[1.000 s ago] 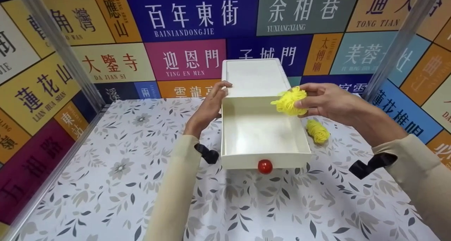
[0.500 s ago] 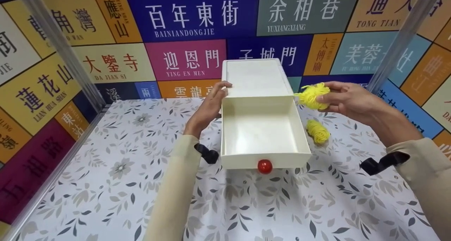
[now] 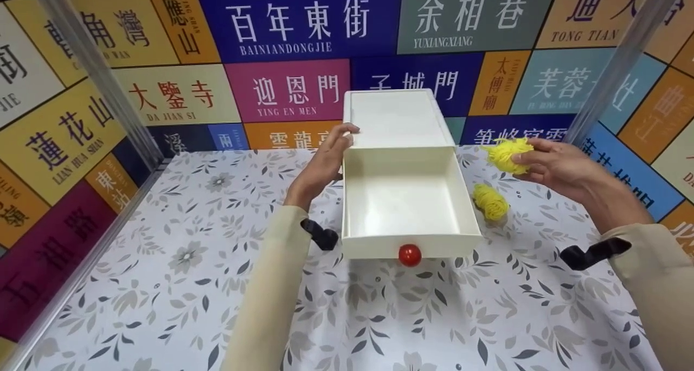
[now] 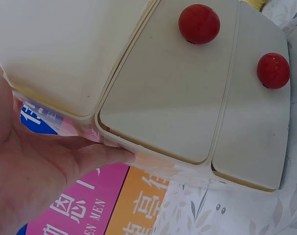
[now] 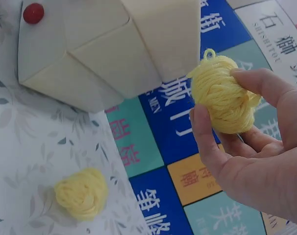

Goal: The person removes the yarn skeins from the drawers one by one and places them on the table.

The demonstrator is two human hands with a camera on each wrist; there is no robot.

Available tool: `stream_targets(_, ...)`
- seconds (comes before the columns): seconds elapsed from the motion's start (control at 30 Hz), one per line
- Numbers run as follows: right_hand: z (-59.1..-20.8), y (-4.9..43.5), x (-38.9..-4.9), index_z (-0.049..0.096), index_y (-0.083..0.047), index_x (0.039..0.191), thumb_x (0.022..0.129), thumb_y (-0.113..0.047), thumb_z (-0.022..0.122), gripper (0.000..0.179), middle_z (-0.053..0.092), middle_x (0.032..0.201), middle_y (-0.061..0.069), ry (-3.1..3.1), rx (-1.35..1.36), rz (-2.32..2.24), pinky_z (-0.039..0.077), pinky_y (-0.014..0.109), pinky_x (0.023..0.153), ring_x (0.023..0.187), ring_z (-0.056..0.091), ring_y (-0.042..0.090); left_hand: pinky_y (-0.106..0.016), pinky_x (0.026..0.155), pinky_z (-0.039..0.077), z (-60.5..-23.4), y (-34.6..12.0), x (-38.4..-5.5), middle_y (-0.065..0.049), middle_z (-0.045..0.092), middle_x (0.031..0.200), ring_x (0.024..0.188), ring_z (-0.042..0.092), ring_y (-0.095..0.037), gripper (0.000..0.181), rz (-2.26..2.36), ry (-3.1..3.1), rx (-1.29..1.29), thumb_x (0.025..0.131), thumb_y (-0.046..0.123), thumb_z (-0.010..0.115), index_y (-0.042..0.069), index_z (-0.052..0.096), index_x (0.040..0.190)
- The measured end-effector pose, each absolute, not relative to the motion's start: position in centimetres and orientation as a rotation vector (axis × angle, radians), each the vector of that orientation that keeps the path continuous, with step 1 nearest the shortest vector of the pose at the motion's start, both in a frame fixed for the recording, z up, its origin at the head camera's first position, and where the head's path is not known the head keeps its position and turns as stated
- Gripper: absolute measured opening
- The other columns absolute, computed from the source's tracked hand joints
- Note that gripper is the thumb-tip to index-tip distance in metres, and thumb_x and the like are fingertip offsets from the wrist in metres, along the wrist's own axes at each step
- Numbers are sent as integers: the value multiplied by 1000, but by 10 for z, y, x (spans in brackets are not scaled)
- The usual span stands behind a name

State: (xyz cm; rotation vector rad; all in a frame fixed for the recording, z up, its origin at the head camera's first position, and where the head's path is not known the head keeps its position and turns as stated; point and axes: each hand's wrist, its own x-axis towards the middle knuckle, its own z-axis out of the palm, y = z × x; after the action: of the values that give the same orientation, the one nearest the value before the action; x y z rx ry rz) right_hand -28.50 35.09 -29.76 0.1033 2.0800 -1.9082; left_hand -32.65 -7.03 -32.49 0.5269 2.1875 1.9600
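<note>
A white drawer cabinet (image 3: 398, 119) stands at the back of the table with its top drawer (image 3: 409, 246) pulled out. Nothing lies inside that drawer. My left hand (image 3: 322, 167) rests against the cabinet's left side, fingertips at its top edge; in the left wrist view the thumb lies straight along the side wall. To the right of the cabinet, my right hand (image 3: 566, 167) pinches a yellow yarn bundle (image 3: 508, 155) between thumb and fingers, raised above the table. A second yellow yarn bundle (image 3: 490, 202) lies on the table beside the drawer.
A red round knob (image 3: 410, 255) sticks out from the open drawer's front. Lower drawers with red knobs (image 4: 199, 24) appear in the left wrist view. The table has a leaf-patterned cover (image 3: 190, 257). Behind stands a wall of coloured signs (image 3: 303, 24), with clear posts (image 3: 623, 62) at the sides.
My right hand has carried the yarn bundle rightward, from above the drawer's right edge to beyond the cabinet. My left hand has stayed on the cabinet, and the second bundle has not moved.
</note>
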Motion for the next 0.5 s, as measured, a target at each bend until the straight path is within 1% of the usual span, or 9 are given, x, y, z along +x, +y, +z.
stream_targets(0.03, -301, 354, -286, -15, -11, 158, 95, -20, 69, 106, -12, 168, 13, 2090, 118, -1896, 56, 19, 93, 100, 66, -1, -49, 81, 62, -325, -70, -327, -20, 53, 127, 101, 66, -33, 29, 1965, 2183, 527, 109, 27, 26, 26, 40, 135)
stream_targets(0.07, -306, 357, -288, -15, -11, 158, 95, -22, 70, 107, -13, 168, 12, 2103, 133, -1880, 54, 22, 100, 99, 65, -2, -49, 81, 62, -325, -70, -327, -20, 52, 128, 102, 66, -33, 29, 1965, 2185, 527, 109, 28, 26, 26, 41, 135)
stream_targets(0.13, -313, 363, -290, -16, -12, 158, 95, -23, 69, 107, -13, 169, 10, 2093, 165, -1882, 52, 22, 102, 101, 62, -3, -49, 82, 62, -325, -70, -327, -19, 52, 129, 103, 65, -33, 29, 1965, 2192, 523, 109, 28, 27, 26, 41, 134)
stream_targets(0.2, -321, 369, -291, -17, -13, 158, 95, -24, 70, 108, -13, 169, 7, 2077, 200, -1888, 44, 28, 114, 99, 61, -4, -49, 83, 62, -325, -70, -327, -19, 51, 129, 104, 65, -33, 28, 1967, 2189, 518, 110, 28, 27, 26, 41, 134)
stream_targets(0.27, -327, 374, -292, -17, -15, 158, 94, -22, 71, 109, -12, 169, 5, 2030, 248, -1929, 32, 35, 124, 97, 61, -3, -50, 85, 61, -325, -70, -327, -19, 50, 130, 105, 65, -33, 28, 1969, 2181, 513, 110, 28, 27, 26, 41, 134)
stream_targets(0.3, -330, 376, -292, -17, -16, 158, 94, -20, 71, 109, -12, 169, 5, 2003, 273, -1953, 32, 34, 124, 97, 61, -2, -50, 86, 61, -325, -70, -327, -19, 50, 131, 105, 64, -33, 28, 1971, 2175, 512, 110, 28, 27, 26, 42, 134)
stream_targets(0.33, -332, 378, -292, -17, -17, 158, 93, -19, 72, 111, -11, 169, 3, 1981, 299, -1971, 26, 35, 127, 93, 62, -2, -50, 86, 61, -325, -70, -327, -19, 50, 131, 105, 64, -33, 28, 1968, 2174, 513, 110, 29, 27, 26, 41, 134)
stream_targets(0.37, -335, 380, -293, -16, -18, 158, 92, -20, 74, 112, -12, 169, 3, 1974, 327, -1977, 25, 35, 127, 93, 62, -2, -50, 87, 61, -325, -70, -327, -18, 49, 131, 106, 64, -33, 29, 1965, 2174, 512, 110, 29, 27, 26, 41, 134)
stream_targets(0.5, -344, 386, -294, -14, -21, 158, 88, -17, 78, 116, -14, 169, -1, 1931, 420, -2020, 41, 25, 116, 103, 57, 1, -50, 86, 61, -326, -71, -327, -17, 48, 135, 109, 64, -35, 29, 1957, 2193, 516, 110, 30, 28, 27, 42, 134)
